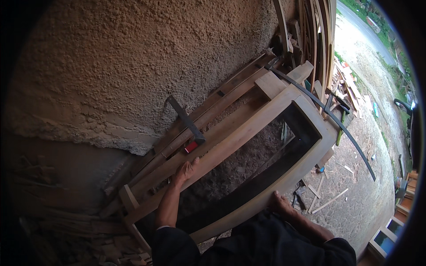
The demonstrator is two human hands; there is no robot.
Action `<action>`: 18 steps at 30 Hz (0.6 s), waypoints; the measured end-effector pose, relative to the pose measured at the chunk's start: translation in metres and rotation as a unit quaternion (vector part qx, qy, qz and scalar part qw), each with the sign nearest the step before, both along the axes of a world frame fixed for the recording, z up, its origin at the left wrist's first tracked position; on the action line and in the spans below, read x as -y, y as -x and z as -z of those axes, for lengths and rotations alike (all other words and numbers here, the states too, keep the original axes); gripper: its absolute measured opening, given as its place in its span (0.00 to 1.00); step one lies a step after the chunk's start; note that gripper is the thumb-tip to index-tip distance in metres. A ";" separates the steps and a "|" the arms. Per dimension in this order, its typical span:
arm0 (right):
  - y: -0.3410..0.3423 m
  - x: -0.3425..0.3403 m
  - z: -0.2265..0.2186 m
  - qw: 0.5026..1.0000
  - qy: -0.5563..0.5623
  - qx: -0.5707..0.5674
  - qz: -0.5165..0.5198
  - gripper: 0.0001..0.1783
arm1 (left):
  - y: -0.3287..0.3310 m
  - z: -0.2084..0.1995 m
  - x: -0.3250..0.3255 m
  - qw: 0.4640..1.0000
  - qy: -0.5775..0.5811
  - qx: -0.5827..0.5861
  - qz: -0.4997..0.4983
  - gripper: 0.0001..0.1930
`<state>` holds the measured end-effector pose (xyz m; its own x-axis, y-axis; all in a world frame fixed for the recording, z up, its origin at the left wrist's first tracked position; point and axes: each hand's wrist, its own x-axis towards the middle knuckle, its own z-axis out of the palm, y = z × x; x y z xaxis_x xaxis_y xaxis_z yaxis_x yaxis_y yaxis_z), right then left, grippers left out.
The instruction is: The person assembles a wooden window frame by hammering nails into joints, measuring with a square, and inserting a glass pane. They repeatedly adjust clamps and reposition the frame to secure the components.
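Observation:
A large wooden frame (242,153) with a long opening lies slanted across wooden rails in front of me. My left hand (185,172) is closed over its far long rail, fingers curled across the wood. On the near long rail, my right hand (280,203) grips the edge with the thumb on top; its other fingers are partly hidden. Beyond my left hand rests a dark flat L-shaped metal piece (184,117), with a small red object (191,147) at its near end. A long dark bar clamp (328,113) with a green handle (341,128) lies across the frame's right end.
A rough plastered wall (124,57) rises behind the frame. Long wooden strips (317,40) lean at the back right. Wood offcuts (350,86) and scraps litter the ground on the right, and more scrap wood (106,244) lies at lower left. A road (368,29) runs farther off.

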<state>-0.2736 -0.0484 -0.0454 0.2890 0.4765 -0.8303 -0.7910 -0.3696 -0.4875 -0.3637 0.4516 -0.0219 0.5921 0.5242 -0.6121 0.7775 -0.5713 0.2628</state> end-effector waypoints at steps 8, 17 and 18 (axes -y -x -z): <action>-0.006 0.002 -0.011 0.999 0.026 0.023 -0.005 0.42 | -0.025 -0.014 -0.011 0.974 -0.104 0.200 0.003 0.32; -0.027 0.047 -0.021 0.933 0.014 0.313 -0.179 0.33 | -0.072 0.022 -0.039 0.964 -0.188 0.051 0.180 0.30; -0.028 0.049 -0.020 0.919 0.023 0.346 -0.186 0.32 | -0.070 0.023 -0.042 0.960 -0.201 0.052 0.186 0.29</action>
<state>-0.2457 -0.0974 -0.0249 0.5798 0.6185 -0.5304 -0.1116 -0.5845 -0.8037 -0.2941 0.4932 -0.0449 0.8311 0.4463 -0.3317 0.4812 -0.8762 0.0271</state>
